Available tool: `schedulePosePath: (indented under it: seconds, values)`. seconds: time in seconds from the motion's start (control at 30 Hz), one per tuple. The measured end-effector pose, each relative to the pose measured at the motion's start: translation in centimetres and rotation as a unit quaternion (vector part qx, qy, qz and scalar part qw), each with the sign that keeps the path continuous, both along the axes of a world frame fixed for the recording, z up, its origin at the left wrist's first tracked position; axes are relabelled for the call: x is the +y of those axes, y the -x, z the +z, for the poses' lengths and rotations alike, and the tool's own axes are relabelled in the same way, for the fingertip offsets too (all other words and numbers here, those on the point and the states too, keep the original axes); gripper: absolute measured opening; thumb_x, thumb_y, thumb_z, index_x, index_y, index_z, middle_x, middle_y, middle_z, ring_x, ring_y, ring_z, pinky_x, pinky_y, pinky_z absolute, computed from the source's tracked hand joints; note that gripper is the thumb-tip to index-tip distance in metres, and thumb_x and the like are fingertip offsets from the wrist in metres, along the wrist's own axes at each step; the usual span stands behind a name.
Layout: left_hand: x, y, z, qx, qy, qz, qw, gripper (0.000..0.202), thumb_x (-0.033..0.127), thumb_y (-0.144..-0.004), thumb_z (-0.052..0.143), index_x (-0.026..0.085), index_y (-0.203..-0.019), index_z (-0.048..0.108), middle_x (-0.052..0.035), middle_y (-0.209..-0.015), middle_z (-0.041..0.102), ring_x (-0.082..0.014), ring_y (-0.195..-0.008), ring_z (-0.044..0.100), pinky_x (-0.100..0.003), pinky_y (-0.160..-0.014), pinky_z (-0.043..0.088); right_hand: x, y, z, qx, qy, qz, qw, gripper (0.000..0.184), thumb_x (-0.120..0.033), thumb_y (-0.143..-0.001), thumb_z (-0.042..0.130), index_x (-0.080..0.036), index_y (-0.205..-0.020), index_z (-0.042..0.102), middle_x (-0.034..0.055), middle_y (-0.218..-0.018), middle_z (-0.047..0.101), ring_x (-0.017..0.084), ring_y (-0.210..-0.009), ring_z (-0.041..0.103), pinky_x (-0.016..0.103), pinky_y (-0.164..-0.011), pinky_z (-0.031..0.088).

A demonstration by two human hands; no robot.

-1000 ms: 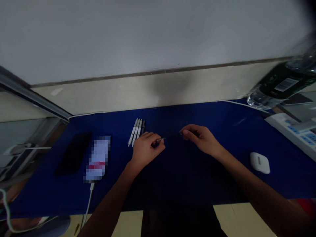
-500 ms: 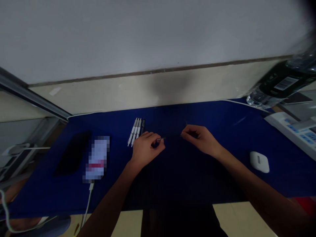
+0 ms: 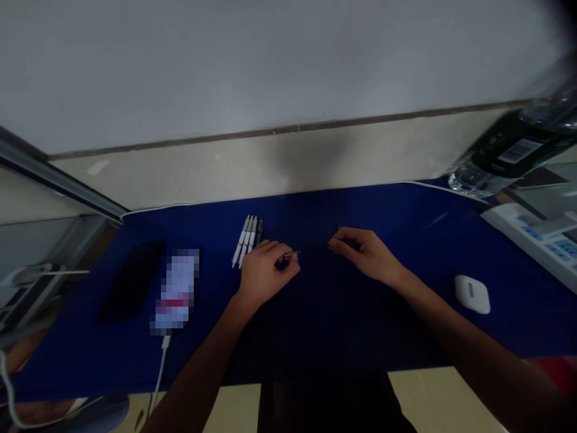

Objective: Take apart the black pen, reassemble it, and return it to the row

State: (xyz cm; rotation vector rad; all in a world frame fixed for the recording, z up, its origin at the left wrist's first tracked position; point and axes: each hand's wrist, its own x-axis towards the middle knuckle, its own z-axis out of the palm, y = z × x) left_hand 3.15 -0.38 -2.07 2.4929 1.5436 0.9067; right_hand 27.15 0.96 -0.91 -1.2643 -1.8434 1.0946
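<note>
My left hand (image 3: 268,269) is closed in a pinch on a slim, dark pen-like piece (image 3: 291,254), whose tip points right past the fingertips. My right hand (image 3: 364,252) is also pinched closed, a short way to the right over the blue table. A small dark end shows just above its fingers, but what it holds is too small to name. Three white pens (image 3: 246,237) with grey tips lie side by side beyond my left hand. Beside them is a dark pen-like item (image 3: 260,230), partly hidden by that hand.
On the left of the blue table (image 3: 315,337) lie a phone (image 3: 178,291) with a white cable (image 3: 158,373) and a black flat object (image 3: 130,282). A white earbud case (image 3: 472,294), a plastic bottle (image 3: 500,150) and a power strip (image 3: 536,240) are at right.
Both hands keep almost the same pose and place, still pinched and apart. The whole view has shifted very slightly.
</note>
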Motion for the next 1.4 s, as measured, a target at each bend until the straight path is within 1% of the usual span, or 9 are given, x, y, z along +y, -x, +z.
schedulePosePath:
  seconds: [0.1, 0.17, 0.33, 0.6, 0.8, 0.97, 1.07, 1.2, 1.4]
  values:
    - [0.0, 0.0, -0.03, 0.002, -0.003, -0.004, 1.0, 0.017, 0.025, -0.084, 0.056, 0.02, -0.07, 0.063, 0.0016, -0.058, 0.054, -0.0143, -0.063, 0.053, -0.026, -0.059, 0.04, -0.03, -0.05, 0.04, 0.0, 0.007, 0.006, 1.0, 0.033, -0.045, -0.094, 0.051, -0.02, -0.078, 0.066, 0.0011, -0.073, 0.064, 0.013, -0.062, 0.056, 0.026, -0.054, 0.037]
    - [0.01, 0.04, -0.11, 0.003, -0.007, -0.003, 1.0, 0.016, 0.025, -0.084, 0.056, 0.02, -0.071, 0.064, 0.0015, -0.058, 0.055, -0.0145, -0.063, 0.053, -0.026, -0.059, 0.04, -0.01, -0.09, -0.05, 0.003, 0.007, 0.007, 1.0, 0.032, -0.044, -0.093, 0.052, -0.02, -0.079, 0.066, 0.0009, -0.072, 0.064, 0.013, -0.061, 0.054, 0.026, -0.054, 0.037]
    - [0.01, 0.13, -0.2, 0.0, -0.006, -0.003, 1.0, 0.016, 0.026, -0.084, 0.056, 0.02, -0.072, 0.064, 0.0014, -0.059, 0.055, -0.0146, -0.063, 0.053, -0.026, -0.059, 0.041, 0.1, -0.16, -0.22, 0.029, 0.009, 0.006, 1.0, 0.022, -0.04, -0.09, 0.058, -0.021, -0.084, 0.066, 0.001, -0.078, 0.064, 0.014, -0.067, 0.056, 0.027, -0.06, 0.041]
    - [-0.06, 0.01, -0.09, 0.0, -0.003, -0.005, 1.0, 0.017, 0.027, -0.085, 0.056, 0.02, -0.071, 0.064, 0.0016, -0.058, 0.054, -0.0142, -0.063, 0.053, -0.026, -0.058, 0.04, 0.24, -0.31, -0.41, 0.059, 0.007, 0.007, 0.998, 0.013, -0.033, -0.085, 0.064, -0.021, -0.085, 0.066, 0.0021, -0.081, 0.065, 0.016, -0.073, 0.061, 0.029, -0.066, 0.047]
    - [0.03, 0.05, 0.0, -0.001, 0.002, -0.001, 1.0, 0.016, 0.026, -0.084, 0.057, 0.02, -0.071, 0.064, 0.0018, -0.058, 0.055, -0.0142, -0.062, 0.054, -0.026, -0.058, 0.04, 0.36, -0.44, -0.6, 0.059, 0.012, -0.005, 0.998, 0.017, -0.038, -0.083, 0.066, -0.022, -0.087, 0.069, 0.0024, -0.082, 0.067, 0.017, -0.074, 0.062, 0.031, -0.067, 0.047]
    - [0.0, 0.06, 0.04, 0.001, 0.003, -0.003, 1.0, 0.017, 0.026, -0.084, 0.056, 0.02, -0.07, 0.063, 0.0015, -0.058, 0.055, -0.0141, -0.062, 0.053, -0.026, -0.059, 0.041, 0.47, -0.62, -0.72, 0.043, 0.029, -0.006, 0.999, 0.027, -0.046, -0.086, 0.061, -0.021, -0.079, 0.07, 0.0022, -0.074, 0.068, 0.018, -0.071, 0.063, 0.031, -0.066, 0.046]
    - [-0.03, 0.05, -0.02, 0.004, 0.001, -0.006, 1.0, 0.017, 0.026, -0.084, 0.056, 0.02, -0.07, 0.063, 0.0016, -0.058, 0.055, -0.0145, -0.062, 0.053, -0.026, -0.058, 0.04, 0.45, -0.59, -0.67, 0.043, 0.027, 0.006, 0.999, 0.026, -0.044, -0.086, 0.062, -0.021, -0.077, 0.07, 0.002, -0.074, 0.068, 0.017, -0.07, 0.062, 0.031, -0.066, 0.046]
    - [-0.02, 0.07, -0.17, 0.002, 0.001, -0.003, 1.0, 0.017, 0.027, -0.085, 0.056, 0.02, -0.071, 0.063, 0.0016, -0.059, 0.055, -0.0146, -0.063, 0.054, -0.026, -0.058, 0.04, 0.38, -0.5, -0.62, 0.047, 0.021, 0.006, 0.999, 0.02, -0.04, -0.085, 0.064, -0.021, -0.081, 0.069, 0.0021, -0.079, 0.067, 0.016, -0.071, 0.061, 0.03, -0.064, 0.047]
    - [0.0, 0.03, -0.12, 0.002, 0.007, 0.001, 1.0, 0.016, 0.027, -0.084, 0.057, 0.02, -0.071, 0.062, 0.0018, -0.059, 0.054, -0.0143, -0.063, 0.053, -0.026, -0.058, 0.039, 0.46, -0.61, -0.85, 0.069, 0.023, 0.002, 0.997, 0.018, -0.038, -0.08, 0.069, -0.021, -0.088, 0.069, 0.003, -0.084, 0.068, 0.017, -0.077, 0.063, 0.031, -0.069, 0.049]
